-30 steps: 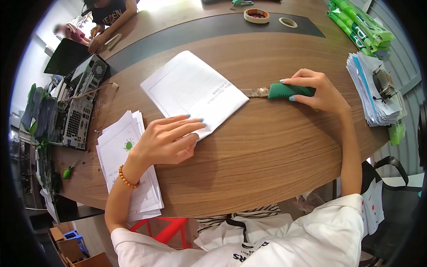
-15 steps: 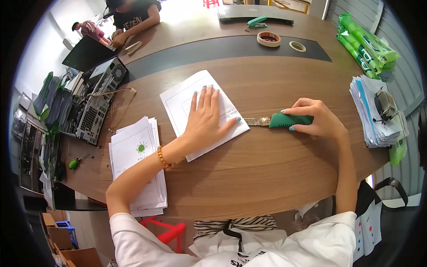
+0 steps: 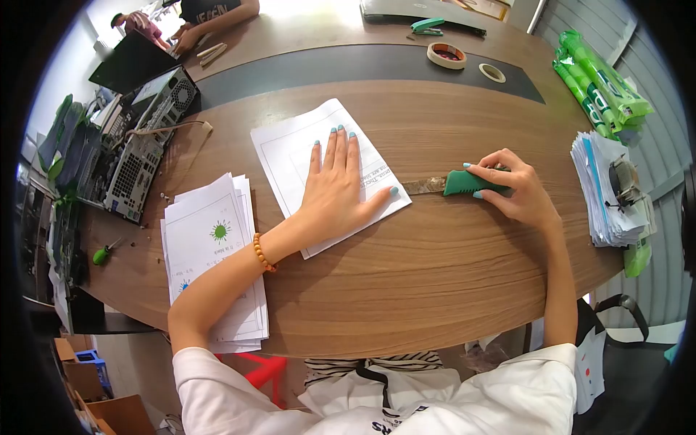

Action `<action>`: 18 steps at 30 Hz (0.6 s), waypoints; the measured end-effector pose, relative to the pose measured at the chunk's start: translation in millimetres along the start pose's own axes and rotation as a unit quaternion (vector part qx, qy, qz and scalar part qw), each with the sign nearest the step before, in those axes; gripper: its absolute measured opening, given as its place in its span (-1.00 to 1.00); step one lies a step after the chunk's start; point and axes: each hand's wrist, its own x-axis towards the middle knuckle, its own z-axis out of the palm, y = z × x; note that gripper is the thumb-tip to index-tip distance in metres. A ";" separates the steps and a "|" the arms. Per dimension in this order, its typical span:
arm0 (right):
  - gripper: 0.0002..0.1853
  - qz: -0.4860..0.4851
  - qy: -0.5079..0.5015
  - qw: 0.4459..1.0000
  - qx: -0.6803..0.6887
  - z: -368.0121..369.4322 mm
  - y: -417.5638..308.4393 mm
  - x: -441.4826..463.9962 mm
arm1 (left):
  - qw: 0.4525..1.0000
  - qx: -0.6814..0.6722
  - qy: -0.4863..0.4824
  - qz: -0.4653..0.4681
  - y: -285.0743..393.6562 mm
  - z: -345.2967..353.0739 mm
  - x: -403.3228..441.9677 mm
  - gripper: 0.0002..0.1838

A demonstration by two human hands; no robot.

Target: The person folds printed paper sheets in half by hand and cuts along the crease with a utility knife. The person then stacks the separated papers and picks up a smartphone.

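My left hand [image 3: 332, 190] lies flat with fingers spread on folded white printed paper [image 3: 288, 148], pressing it to the table. In my right hand [image 3: 520, 190] is a knife [image 3: 464, 183] with a green, ridged handle, held between thumb and fingers. Its brownish, worn-looking blade [image 3: 424, 186] points left and meets the paper's right edge. Whether the tip sits inside the fold cannot be made out. Beside my left forearm rests a stack of printed sheets [image 3: 199, 246], the top one bearing a green splat picture.
An opened computer case [image 3: 148, 156] and a green screwdriver [image 3: 101, 255] are at the left. Tape rolls [image 3: 446, 56], a green stapler [image 3: 428, 27] and a laptop [image 3: 413, 11] lie at the back. Clipped papers [image 3: 605, 188] and green packages [image 3: 602, 83] line the right. Another person's arm [image 3: 217, 22] is at the far left.
The whole view has shifted slightly. My left hand stays flat on the paper, and my right hand keeps its grip on the knife, with the blade still at the paper's right edge.
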 end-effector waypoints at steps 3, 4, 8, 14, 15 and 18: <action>-0.54 0.024 -0.034 0.998 0.037 -5.7 -4.7 1.4 | 0.999 -0.048 0.017 0.004 -1.1 2.6 0.3 -0.01; -0.54 0.029 -0.050 0.997 0.046 -9.7 -7.3 2.1 | 0.998 -0.051 0.022 0.000 -1.3 3.3 0.1 -0.01; -0.56 0.022 -0.039 0.998 0.054 -1.9 -15.0 1.8 | 0.998 -0.059 0.032 0.008 -1.5 3.5 -0.5 -0.01; -0.54 -0.002 -0.015 0.999 0.033 10.4 -20.1 6.6 | 0.998 -0.059 0.025 0.010 -1.0 1.8 -1.1 -0.01; -0.54 -0.001 -0.017 0.999 0.034 9.3 -17.8 5.6 | 0.998 -0.054 0.024 0.013 -1.1 1.9 -1.5 -0.01; -0.53 0.012 -0.021 0.999 0.043 4.5 -11.5 3.0 | 0.998 -0.052 0.018 0.014 -1.1 0.8 -1.5 -0.01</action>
